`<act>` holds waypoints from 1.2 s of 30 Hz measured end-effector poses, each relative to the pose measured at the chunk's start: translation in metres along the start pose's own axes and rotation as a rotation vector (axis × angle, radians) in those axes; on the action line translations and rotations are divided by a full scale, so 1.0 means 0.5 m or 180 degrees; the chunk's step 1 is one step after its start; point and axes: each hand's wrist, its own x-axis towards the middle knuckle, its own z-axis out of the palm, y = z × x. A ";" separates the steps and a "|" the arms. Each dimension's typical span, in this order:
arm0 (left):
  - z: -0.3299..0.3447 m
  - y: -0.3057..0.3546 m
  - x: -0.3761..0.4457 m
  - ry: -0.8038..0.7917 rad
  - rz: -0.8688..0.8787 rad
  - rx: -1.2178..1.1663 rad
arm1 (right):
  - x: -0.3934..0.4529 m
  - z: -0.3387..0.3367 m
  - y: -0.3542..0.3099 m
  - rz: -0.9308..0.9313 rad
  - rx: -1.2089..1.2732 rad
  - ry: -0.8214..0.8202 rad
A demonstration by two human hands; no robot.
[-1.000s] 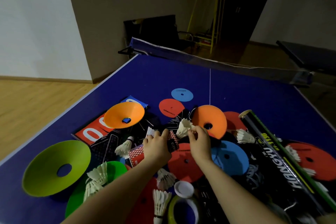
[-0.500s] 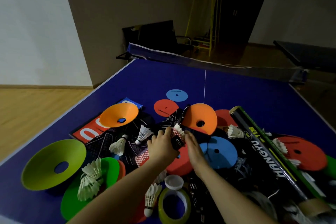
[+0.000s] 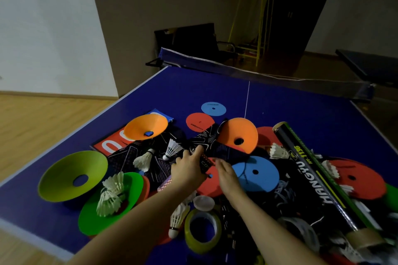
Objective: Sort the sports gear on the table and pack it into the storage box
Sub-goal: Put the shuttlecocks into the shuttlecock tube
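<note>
Head view: both forearms reach in from 6 o'clock toward the middle of the pile. The left hand (image 3: 189,170) has its fingers curled round a dark patterned item (image 3: 205,162), perhaps a grip or glove; what it is cannot be made out. The right hand (image 3: 226,173) lies just beside it at 3 o'clock, fingers nearly straight, resting on a red flat disc (image 3: 212,185) and holding nothing.

The gear covers the blue worktop (image 3: 215,90): a lime cone (image 3: 72,175) at 9 o'clock, an orange cone (image 3: 238,134) at 1 o'clock, and a black shuttlecock tube (image 3: 312,176) at 3 o'clock whose near end is cut off. A tape roll (image 3: 202,231) sits at 6 o'clock between the arms. The dark tangle under the wrists is too dim to read. No storage box shows.
</note>
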 end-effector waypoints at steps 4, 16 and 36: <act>0.003 -0.033 -0.005 0.0111 -0.0099 0.0347 | -0.001 0.018 0.065 0.0136 -0.1037 -0.0390; 0.021 -0.069 -0.002 0.0195 0.0079 0.0745 | -0.014 0.033 0.088 0.0022 -0.2074 -0.0923; 0.014 -0.039 0.007 -0.0115 0.0102 0.0787 | 0.009 -0.005 0.041 0.0236 -0.0494 0.0060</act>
